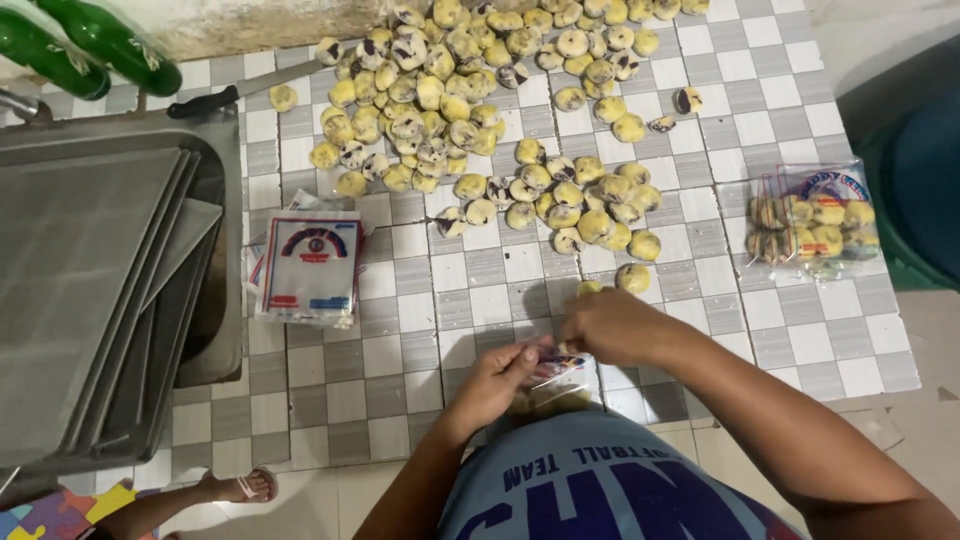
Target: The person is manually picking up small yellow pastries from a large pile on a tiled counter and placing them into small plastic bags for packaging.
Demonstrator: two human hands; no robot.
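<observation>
On the tiled worktop [470, 300], near its front edge, a small clear bag [556, 366] is sitting between both hands. The left hand [497, 380] is pinching its mouth; the right hand [612, 326] is curling over it, fingers grasping its top.

Bare forearms, and a light-blue shirt [600, 480] with dark-blue block lettering.

Desk [400, 400]: tiled top, grey and white checks. On it: a large heap of round yellow pastries [480, 100] spread across the far middle; a black-handled knife [240, 92] at the heap's left edge; a stack of empty printed plastic bags [308, 268] left of centre; a filled bag of pastries [810, 225] near the right edge; stacked metal trays [90, 290] at far left.
</observation>
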